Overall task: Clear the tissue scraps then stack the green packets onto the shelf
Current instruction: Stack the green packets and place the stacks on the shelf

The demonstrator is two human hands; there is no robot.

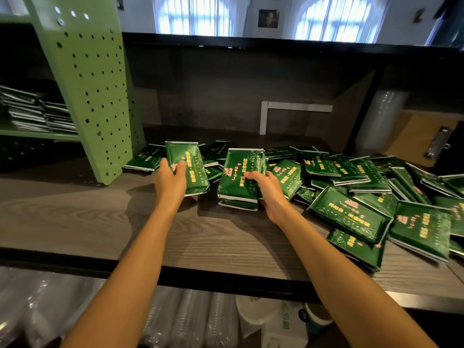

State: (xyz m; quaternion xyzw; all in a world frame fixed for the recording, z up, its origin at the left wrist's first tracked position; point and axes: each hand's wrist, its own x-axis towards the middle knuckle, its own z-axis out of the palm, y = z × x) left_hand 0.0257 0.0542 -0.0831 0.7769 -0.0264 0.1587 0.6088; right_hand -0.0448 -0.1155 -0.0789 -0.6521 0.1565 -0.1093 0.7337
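Many green packets (351, 214) with yellow and pink print lie scattered over the right half of a wood-grain counter (88, 217). My left hand (170, 179) grips one green packet (187, 167), lifted and tilted near the counter's middle. My right hand (266, 189) holds a small stack of green packets (238, 182) by its right side, the stack resting on the counter. A green perforated metal shelf (95, 96) stands at the left, with stacked dark packets (37, 111) on its level. No tissue scraps are visible.
A brown clipboard (421, 139) leans at the far right beside stacked clear cups (381, 119). A grey metal bracket (288, 109) sits against the dark back wall. Below the counter lie plastic-wrapped cups (50, 305) and a paper cup (316, 320).
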